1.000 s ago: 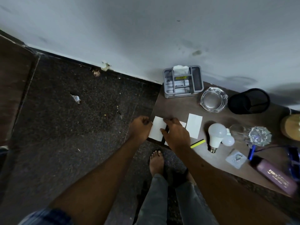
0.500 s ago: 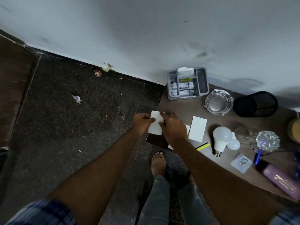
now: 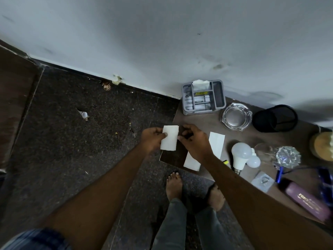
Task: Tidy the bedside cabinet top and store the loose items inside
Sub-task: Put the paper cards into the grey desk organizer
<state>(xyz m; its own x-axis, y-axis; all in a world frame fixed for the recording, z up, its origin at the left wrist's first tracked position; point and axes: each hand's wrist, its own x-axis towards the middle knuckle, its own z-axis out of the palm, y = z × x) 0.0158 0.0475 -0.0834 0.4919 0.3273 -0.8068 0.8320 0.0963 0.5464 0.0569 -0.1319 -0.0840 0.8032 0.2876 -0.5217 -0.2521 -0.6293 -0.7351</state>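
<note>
Left hand (image 3: 153, 138) pinching white paper slip (image 3: 169, 138) at its left edge, lifted over near-left corner of cabinet top (image 3: 201, 121). Right hand (image 3: 193, 139) fingertips on slip's right edge, grip unclear. Two more slips (image 3: 217, 143) flat on top, beside bulb (image 3: 240, 156).

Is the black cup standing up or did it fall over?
Fallen over. The black cup lies on its side on the cabinet top, its round open mouth facing sideways beside the glass ashtray.
</note>
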